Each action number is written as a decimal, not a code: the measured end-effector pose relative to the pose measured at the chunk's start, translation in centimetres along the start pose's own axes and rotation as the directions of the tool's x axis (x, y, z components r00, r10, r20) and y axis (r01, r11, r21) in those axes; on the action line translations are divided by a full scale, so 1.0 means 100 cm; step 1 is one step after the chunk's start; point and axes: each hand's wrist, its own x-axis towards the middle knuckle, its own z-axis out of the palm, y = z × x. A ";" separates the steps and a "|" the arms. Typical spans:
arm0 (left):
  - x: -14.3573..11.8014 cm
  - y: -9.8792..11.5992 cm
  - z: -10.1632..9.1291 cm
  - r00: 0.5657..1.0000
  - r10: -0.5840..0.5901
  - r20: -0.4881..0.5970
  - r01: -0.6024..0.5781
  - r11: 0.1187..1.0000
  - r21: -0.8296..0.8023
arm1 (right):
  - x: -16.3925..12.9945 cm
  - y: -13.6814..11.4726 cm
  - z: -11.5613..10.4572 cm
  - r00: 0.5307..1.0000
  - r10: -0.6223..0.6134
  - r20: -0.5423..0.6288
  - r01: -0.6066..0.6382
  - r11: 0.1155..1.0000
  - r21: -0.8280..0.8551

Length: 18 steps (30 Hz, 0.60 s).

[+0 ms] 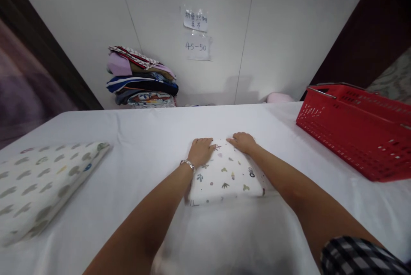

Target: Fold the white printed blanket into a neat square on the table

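A folded white cloth (226,172) printed with small plants and figures lies on the white-covered table (150,138) in front of me. My left hand (201,151) rests on its far left corner, fingers stretched forward and thumb on the fabric. At the far right corner, my right hand (243,141) lies on the edge with its fingers pointing inward to the left. Both hands touch the cloth; some fingertips are hard to make out. A bracelet (187,164) circles my left wrist. Below the cloth's near edge is a plain whitish surface whose kind I cannot tell.
Another folded cloth (41,181) with grey-green shapes lies at the left. On the right stands a red perforated basket (353,129) with a metal handle. Stacked folded fabrics (143,80) rise behind the table, against a wall with paper signs (197,46). Something pink (279,97) shows behind the far edge.
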 end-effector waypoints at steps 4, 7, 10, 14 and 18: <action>0.000 0.000 0.000 1.000 -0.005 -0.007 0.005 1.000 0.007 | -0.004 0.035 -0.002 0.995 0.099 0.021 -0.100 0.989 0.111; 0.000 0.000 0.000 1.000 -0.002 -0.015 0.002 1.000 0.018 | -0.007 0.059 0.002 0.968 0.250 -0.022 -0.219 0.886 0.408; 0.000 0.001 0.001 1.000 0.002 -0.025 -0.001 0.999 0.034 | -0.010 0.076 0.006 0.916 0.398 -0.041 -0.288 0.728 0.622; 0.000 0.002 0.001 1.000 -0.001 -0.024 0.002 0.999 0.050 | -0.020 0.088 0.007 0.879 0.475 -0.050 -0.288 0.610 0.738; 0.000 0.004 -0.001 1.000 -0.001 -0.019 0.002 0.998 0.061 | -0.035 0.087 0.010 0.868 0.494 -0.051 -0.268 0.552 0.790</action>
